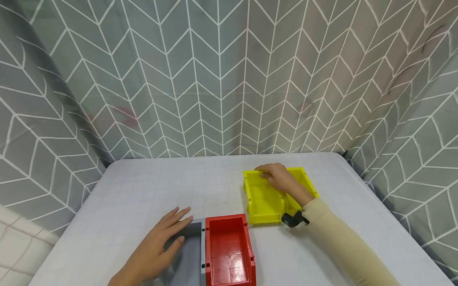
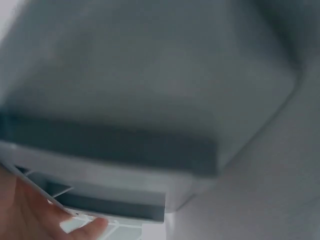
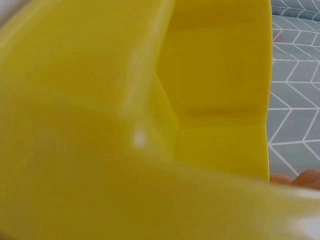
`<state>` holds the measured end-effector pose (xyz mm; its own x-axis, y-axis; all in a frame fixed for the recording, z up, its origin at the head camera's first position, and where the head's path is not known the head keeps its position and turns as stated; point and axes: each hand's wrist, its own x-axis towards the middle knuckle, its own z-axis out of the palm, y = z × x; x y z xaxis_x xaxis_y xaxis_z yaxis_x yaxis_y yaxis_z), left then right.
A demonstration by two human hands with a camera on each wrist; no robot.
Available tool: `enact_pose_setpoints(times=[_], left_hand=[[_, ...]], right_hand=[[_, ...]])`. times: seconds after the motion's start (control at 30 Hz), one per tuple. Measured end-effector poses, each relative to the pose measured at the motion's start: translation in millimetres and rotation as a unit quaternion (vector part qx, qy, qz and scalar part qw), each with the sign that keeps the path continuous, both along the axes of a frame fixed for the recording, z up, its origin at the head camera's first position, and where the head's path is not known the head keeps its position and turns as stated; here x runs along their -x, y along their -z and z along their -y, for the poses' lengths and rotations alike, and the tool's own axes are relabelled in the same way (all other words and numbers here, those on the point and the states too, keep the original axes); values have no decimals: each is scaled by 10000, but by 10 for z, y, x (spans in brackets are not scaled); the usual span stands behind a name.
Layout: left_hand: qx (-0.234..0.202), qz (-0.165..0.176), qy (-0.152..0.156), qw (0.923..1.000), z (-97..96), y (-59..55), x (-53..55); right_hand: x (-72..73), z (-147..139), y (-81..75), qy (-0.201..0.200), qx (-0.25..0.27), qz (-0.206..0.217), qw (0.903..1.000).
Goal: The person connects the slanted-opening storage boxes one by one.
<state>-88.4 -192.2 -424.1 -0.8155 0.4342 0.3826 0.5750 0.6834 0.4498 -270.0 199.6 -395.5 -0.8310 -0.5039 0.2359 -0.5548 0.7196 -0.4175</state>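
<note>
While both hands are working bins on the table (image 1: 143, 178):
Left hand (image 1: 161, 242): lying flat, fingers spread, steadying grey bin (image 1: 189, 254) touching red bin (image 1: 229, 250).
Right hand (image 1: 280, 178): fingers curling over yellow bin (image 1: 264, 202) far rim, bracing it, table right.

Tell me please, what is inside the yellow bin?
The yellow bin shows only its bare yellow floor; no item is visible inside. The right hand reaches across it and grips the far rim, so the part beneath the hand and wrist is hidden.
</note>
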Motion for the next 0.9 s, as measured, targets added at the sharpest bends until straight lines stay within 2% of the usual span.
enact_pose_setpoints(times=[0.07, 0.17, 0.23, 0.3, 0.53, 0.73, 0.9], left_hand=[[-119, 32, -68, 9999, 24, 7, -31], [-252, 274, -138, 9992, 45, 9, -75], [-306, 460, -239, 9982, 40, 4, -87], [-394, 509, -320, 9974, 29, 9, -82], [-669, 357, -354, 9965, -7, 20, 0], [-939, 159, -333, 9949, -18, 22, 52], [-1108, 245, -369, 9929, -24, 33, 76]], right_hand=[[-6, -8, 0, -94, 154, -171, 9997], [-8, -25, -18, -204, 403, -403, 9982], [-18, -41, -57, -234, 523, -521, 9970], [-28, -59, -114, -221, 580, -552, 9965], [-127, -105, -366, -115, 736, -460, 9962], [-266, -136, -533, 64, 655, -394, 9971], [-389, -142, -616, 129, 562, -363, 9977]])
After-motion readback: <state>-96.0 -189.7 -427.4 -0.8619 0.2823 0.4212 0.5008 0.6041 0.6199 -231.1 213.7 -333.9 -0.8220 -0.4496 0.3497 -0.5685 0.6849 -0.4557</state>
